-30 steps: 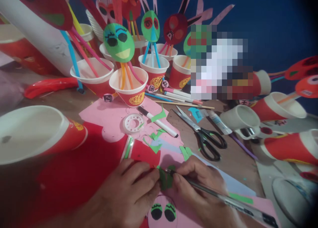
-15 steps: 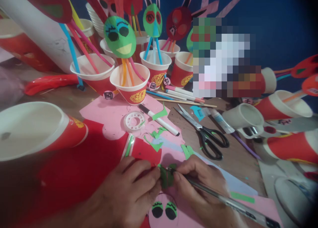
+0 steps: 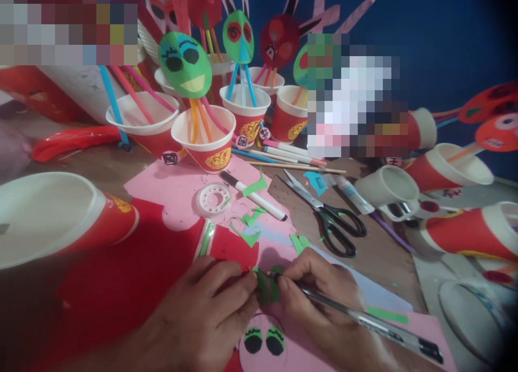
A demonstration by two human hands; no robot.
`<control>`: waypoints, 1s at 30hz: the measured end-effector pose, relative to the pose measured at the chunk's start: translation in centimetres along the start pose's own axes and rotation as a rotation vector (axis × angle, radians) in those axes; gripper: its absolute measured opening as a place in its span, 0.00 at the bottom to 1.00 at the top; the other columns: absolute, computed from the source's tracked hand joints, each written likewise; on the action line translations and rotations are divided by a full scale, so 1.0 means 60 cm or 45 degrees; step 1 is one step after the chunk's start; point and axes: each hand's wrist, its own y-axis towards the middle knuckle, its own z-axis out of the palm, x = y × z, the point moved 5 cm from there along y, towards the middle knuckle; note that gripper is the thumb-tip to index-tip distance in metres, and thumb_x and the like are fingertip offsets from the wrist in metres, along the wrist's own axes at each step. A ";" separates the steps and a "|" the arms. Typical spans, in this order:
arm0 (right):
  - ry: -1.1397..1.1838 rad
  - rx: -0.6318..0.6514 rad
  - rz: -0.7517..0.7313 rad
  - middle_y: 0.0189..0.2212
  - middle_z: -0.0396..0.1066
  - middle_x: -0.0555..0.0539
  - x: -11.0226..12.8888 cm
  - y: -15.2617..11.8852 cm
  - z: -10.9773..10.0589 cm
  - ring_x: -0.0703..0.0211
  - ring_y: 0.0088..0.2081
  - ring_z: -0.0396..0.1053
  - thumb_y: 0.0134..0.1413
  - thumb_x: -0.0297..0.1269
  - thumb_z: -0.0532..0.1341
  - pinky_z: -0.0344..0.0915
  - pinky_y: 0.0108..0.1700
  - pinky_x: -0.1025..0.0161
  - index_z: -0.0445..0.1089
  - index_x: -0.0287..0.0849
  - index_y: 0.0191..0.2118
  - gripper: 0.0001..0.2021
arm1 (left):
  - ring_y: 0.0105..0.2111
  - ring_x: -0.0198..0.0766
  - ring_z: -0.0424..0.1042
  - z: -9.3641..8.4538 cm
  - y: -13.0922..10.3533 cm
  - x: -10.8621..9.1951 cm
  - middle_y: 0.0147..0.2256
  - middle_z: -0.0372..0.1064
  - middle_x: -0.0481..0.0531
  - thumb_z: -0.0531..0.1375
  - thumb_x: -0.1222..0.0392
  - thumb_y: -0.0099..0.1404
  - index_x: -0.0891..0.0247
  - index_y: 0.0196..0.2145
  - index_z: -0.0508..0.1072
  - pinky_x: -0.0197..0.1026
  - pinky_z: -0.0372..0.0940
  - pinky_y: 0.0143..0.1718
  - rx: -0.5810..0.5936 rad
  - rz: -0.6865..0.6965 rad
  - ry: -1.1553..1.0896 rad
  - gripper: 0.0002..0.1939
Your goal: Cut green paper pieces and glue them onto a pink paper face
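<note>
Between my hands lies a small green paper piece (image 3: 267,290) on pink paper. My left hand (image 3: 220,302), fingers bent and close together, grips the piece's left edge. A clear-barrelled pen with a black cap end (image 3: 364,320) is pinched in my right hand (image 3: 324,291), its tip at the top of the green piece. Just below, a pink paper face (image 3: 264,356) shows two black eyes with green lids and black lashes, inside a drawn outline. Red paper (image 3: 121,285) spreads beneath my left forearm.
Black-handled scissors (image 3: 340,226), a white marker (image 3: 259,199), a tape roll (image 3: 213,199) and green scraps (image 3: 299,243) lie beyond my hands. Red paper cups (image 3: 206,150) with paper faces on straws stand behind. A large cup (image 3: 117,221) lies at left, a mug (image 3: 390,191) at right.
The view has shifted slightly, so most things sit a little further left. The pen tip stays at the green paper, and both hands keep nearly the same pose.
</note>
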 end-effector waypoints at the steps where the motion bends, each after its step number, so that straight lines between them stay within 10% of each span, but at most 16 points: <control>1: 0.004 0.004 -0.001 0.12 0.64 0.55 -0.001 0.000 0.000 0.69 0.12 0.58 0.51 0.37 0.56 0.54 0.15 0.73 0.59 0.43 0.22 0.10 | 0.42 0.42 0.62 0.000 0.001 0.000 0.46 0.69 0.48 0.50 0.59 0.65 0.61 0.45 0.70 0.47 0.54 0.44 -0.008 -0.006 -0.001 0.14; 18: 0.116 0.160 0.107 0.15 0.65 0.55 -0.022 -0.004 0.006 0.68 0.16 0.60 0.52 0.38 0.57 0.54 0.17 0.72 0.60 0.43 0.26 0.08 | 0.41 0.41 0.61 0.002 0.004 0.002 0.45 0.70 0.46 0.52 0.59 0.64 0.60 0.46 0.70 0.45 0.53 0.44 0.035 -0.029 0.009 0.14; 30: 0.364 -0.087 0.093 0.14 0.63 0.54 -0.012 0.001 -0.021 0.67 0.16 0.59 0.52 0.33 0.56 0.55 0.17 0.70 0.59 0.42 0.23 0.09 | 0.40 0.39 0.61 -0.008 0.009 -0.002 0.43 0.70 0.47 0.52 0.59 0.64 0.59 0.46 0.69 0.44 0.55 0.43 -0.003 0.016 -0.053 0.14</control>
